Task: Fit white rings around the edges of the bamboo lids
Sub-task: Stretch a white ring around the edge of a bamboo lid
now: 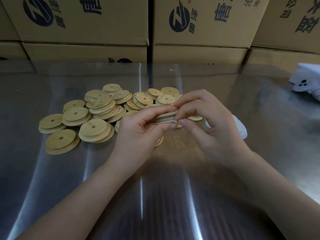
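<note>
My left hand and my right hand hold one bamboo lid edge-on between them, above the table. A white ring shows along the lid's lower edge, pinched by the fingertips of both hands. Behind the hands lies a pile of round bamboo lids, each with a small centre hole. Several white rings lie on the table just right of my right hand, partly hidden by it.
The shiny metal table reflects light. Stacked cardboard boxes form a wall along its far edge. A white cloth or bag with dark dots lies at the far right. One lid lies nearest at the left.
</note>
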